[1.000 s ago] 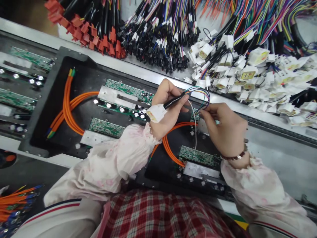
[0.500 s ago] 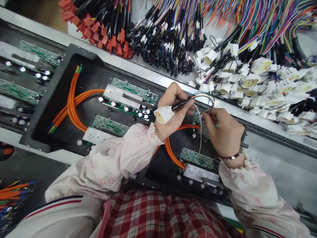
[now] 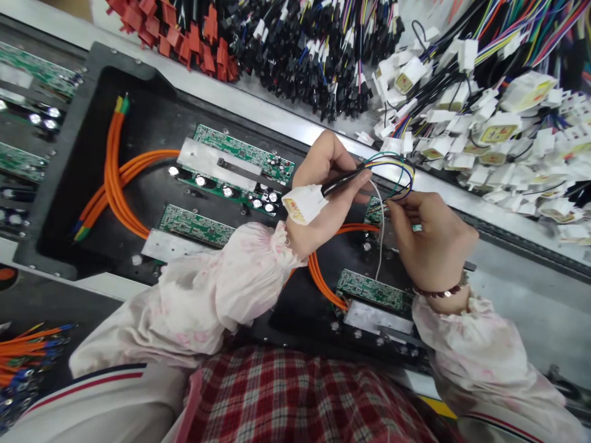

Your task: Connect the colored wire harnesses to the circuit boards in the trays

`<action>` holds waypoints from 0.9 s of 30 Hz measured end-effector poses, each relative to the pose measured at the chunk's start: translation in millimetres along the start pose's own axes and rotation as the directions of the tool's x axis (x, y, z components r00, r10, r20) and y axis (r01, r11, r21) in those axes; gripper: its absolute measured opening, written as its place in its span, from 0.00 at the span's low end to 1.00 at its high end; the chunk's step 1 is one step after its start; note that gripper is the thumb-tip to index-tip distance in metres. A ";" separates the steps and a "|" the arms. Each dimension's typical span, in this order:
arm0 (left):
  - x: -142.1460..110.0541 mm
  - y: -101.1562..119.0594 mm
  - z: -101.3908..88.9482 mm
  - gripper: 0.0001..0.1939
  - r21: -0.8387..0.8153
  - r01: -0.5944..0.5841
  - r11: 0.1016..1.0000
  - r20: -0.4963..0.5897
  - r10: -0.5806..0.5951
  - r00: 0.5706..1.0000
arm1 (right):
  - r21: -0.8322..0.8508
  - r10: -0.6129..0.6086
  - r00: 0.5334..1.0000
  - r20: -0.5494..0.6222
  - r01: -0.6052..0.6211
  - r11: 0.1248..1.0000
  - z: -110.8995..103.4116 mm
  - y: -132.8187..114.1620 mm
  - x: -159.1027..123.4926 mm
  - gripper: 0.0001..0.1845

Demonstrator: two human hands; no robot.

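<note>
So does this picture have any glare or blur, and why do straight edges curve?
In the head view, the wide lens bows the pale rail; glare shines on the metal plate and capacitor tops; fine wires near the right hand look slightly soft.

Count: your left hand [image 3: 327, 178], your right hand [image 3: 431, 246], one wire harness [image 3: 392, 165], one white connector [image 3: 305, 204], four green circuit boards [image 3: 242, 154] in one black fixture [image 3: 50, 203], two more boards [image 3: 37, 71] beside it.
</note>
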State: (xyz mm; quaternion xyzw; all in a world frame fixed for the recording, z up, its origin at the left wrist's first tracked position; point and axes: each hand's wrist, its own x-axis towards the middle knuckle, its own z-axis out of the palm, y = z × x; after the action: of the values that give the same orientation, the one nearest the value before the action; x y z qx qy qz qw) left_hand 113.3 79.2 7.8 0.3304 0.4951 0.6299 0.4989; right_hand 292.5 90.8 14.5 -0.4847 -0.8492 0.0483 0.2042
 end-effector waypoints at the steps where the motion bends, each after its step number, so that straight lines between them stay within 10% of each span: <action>1: -0.2 0.5 0.1 0.17 0.002 0.001 1.000 0.001 -0.001 1.000 | -0.006 -0.003 1.000 0.006 0.003 1.000 0.2 0.5 -0.1 0.06; 8: -0.6 -0.9 -1.6 0.15 -0.007 -0.033 0.999 0.003 0.033 0.999 | 0.038 0.019 1.000 -0.003 -0.019 0.999 -4.6 -2.8 -1.4 0.09; 14: -0.1 -6.9 -5.2 0.06 0.065 -0.105 0.992 0.024 0.104 0.994 | 0.084 -0.010 0.959 0.282 -0.014 0.996 -24.8 1.7 -8.2 0.12; 21: 1.0 -11.6 -9.7 0.04 0.273 -0.266 0.925 -0.018 0.281 0.960 | -0.083 0.186 0.982 0.032 -0.183 0.980 -28.9 39.2 -15.9 0.11; 27: 2.2 -18.5 -20.1 0.07 0.439 -0.297 0.848 0.009 0.326 0.945 | 0.067 0.255 0.961 0.111 -0.263 0.962 -6.1 36.4 -8.6 0.06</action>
State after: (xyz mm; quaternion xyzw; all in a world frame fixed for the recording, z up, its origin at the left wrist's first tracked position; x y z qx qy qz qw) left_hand 100.0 75.6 -15.9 0.4883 0.5787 0.5866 0.2872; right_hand 328.0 101.9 7.3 -0.5799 -0.7849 0.1336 0.1723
